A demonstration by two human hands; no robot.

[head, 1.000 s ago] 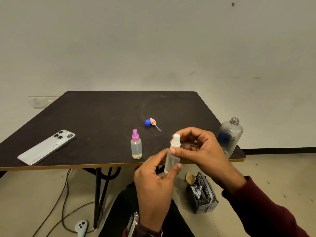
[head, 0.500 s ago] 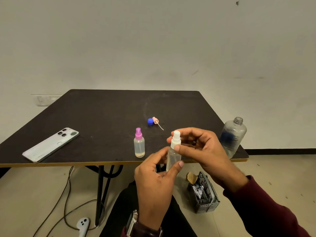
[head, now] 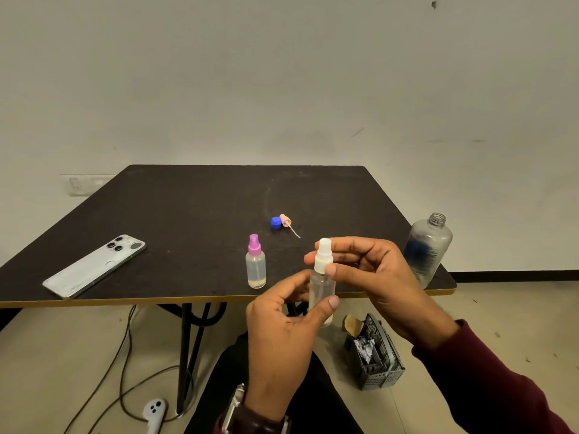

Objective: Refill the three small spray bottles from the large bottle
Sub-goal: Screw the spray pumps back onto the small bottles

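- Left hand: fingers and thumb curled round the clear body of the white-topped spray bottle, held upright in front of the table's near edge. The hold appears meant to keep the body from turning while the top is worked.
- Right hand: thumb and forefinger pinch the white pump top; the remaining fingers curl loosely behind it. Judged to be a twisting hold; whether the top is being screwed on or off cannot be told.
- Contents of the held bottle: too clear to judge a level.
- Pink-topped spray bottle: stands upright on the table, just left of the hands, top fitted, a little pale liquid in the bottom. Seemingly parked within reach.
- Large bottle: upright at the table's near right corner, neck open, beside the right hand. Left uncapped, presumably ready for pouring.
- Blue cap: lies mid-table, likely off the large bottle.
- Loose pink pump: lies touching the blue cap, its dip tube trailing toward the hands. Its own bottle is not in view; a third small bottle cannot be located.
- Phone: face down at the table's left, well apart from the work.
- Floor: grey basket and cables under the table.
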